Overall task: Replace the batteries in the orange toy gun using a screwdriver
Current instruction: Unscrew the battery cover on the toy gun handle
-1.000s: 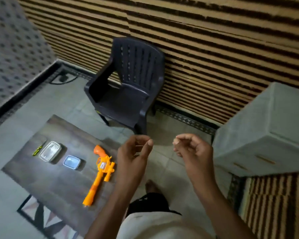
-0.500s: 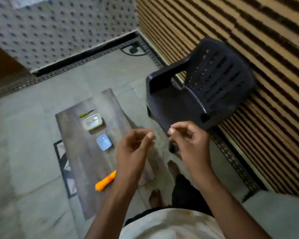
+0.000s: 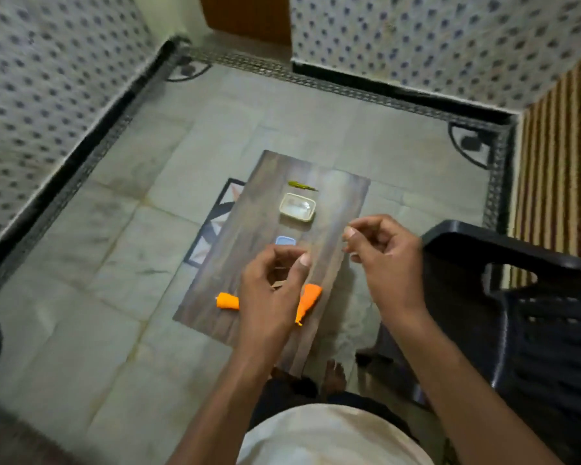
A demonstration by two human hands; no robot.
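Lowest in the frame, a pale shirt front and two bare forearms reach up toward the centre. The left hand (image 3: 271,290) is held with fingers loosely curled, thumb near forefinger, gripping nothing that shows; the right hand (image 3: 381,263), at centre right, is likewise curled with its fingertips drawn close, and whether they pinch anything cannot be told. Behind the left hand the smooth plastic orange toy gun (image 3: 228,301) lies on a dark wood-grain board (image 3: 249,229), mostly hidden. Further up the board sit a small blue rectangular lid (image 3: 285,240), a clear rounded-rectangle tray (image 3: 297,207), then a slim green screwdriver (image 3: 302,185). A slatted black plastic chair (image 3: 524,313) fills the right. No writing is legible.
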